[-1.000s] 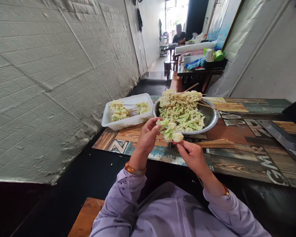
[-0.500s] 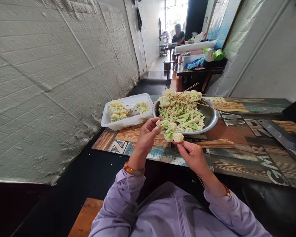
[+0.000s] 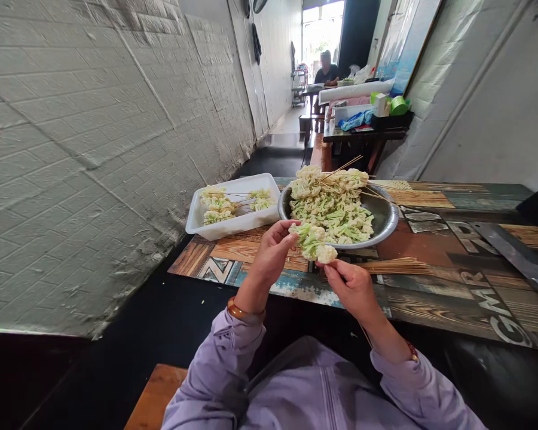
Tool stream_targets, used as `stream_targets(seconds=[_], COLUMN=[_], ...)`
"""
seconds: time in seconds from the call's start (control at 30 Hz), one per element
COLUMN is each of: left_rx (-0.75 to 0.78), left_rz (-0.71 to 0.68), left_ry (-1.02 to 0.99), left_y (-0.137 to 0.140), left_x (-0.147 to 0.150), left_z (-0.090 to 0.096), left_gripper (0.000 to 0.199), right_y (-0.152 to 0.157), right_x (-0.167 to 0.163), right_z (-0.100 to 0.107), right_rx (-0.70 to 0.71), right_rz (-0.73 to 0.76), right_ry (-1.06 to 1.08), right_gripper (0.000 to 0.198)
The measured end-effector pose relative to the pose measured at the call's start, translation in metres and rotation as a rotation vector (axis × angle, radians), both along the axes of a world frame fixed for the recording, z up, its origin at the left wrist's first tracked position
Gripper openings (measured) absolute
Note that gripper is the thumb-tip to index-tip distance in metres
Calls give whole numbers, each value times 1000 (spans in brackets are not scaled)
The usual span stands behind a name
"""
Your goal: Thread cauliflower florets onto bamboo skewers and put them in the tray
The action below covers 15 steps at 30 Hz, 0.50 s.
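My left hand (image 3: pixel 273 254) pinches a pale green-and-white cauliflower floret (image 3: pixel 301 232) between thumb and fingertips. That floret is up against others on a bamboo skewer, whose lowest white floret (image 3: pixel 327 254) sits just above my right fingertips. My right hand (image 3: pixel 350 288) is closed around the skewer; its thin tail (image 3: pixel 366 335) shows below the wrist. Right behind the hands stands a metal bowl (image 3: pixel 388 226) heaped with loose cauliflower (image 3: pixel 336 218), with several finished skewers (image 3: pixel 311 182) across its far rim. A bundle of bare bamboo skewers (image 3: pixel 399 266) lies right of my right hand.
A white plastic tray (image 3: pixel 201 232) with several cauliflower skewers stands left of the bowl on the patterned table (image 3: pixel 430 298). A cleaver (image 3: pixel 511 248) lies at the right. Farther back, a second table (image 3: pixel 354 134) carries packages, and a person (image 3: pixel 326 73) sits by the doorway.
The floret in my left hand has moved right and down, closing the gap to those on the skewer. My right hand keeps its grip. The view has tilted up slightly.
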<state>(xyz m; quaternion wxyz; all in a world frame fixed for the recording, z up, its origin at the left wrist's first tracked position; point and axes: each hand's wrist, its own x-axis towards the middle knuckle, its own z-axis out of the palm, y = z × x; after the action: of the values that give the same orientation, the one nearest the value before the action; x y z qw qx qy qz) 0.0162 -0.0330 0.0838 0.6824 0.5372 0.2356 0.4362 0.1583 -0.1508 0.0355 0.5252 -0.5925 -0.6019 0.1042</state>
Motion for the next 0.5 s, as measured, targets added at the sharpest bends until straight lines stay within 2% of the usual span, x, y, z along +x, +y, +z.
stream_targets(seconds=[0.2,0.37,0.5], left_rx=[-5,-28,-42], left_rz=[-6,11,82], left_ry=[-42,-18,-17], left_y=[-6,-8,-7], left_x=[7,13,19], left_z=[-2,-4,-4], left_gripper=[49,40,28], right_y=[-4,-5,-3], right_x=[-1,-3,-8], right_z=[5,-2,-7], right_rx=[-52,-124,-148], right_rz=[-9,14,36], right_ry=[60,171,274], right_gripper=[31,34,37])
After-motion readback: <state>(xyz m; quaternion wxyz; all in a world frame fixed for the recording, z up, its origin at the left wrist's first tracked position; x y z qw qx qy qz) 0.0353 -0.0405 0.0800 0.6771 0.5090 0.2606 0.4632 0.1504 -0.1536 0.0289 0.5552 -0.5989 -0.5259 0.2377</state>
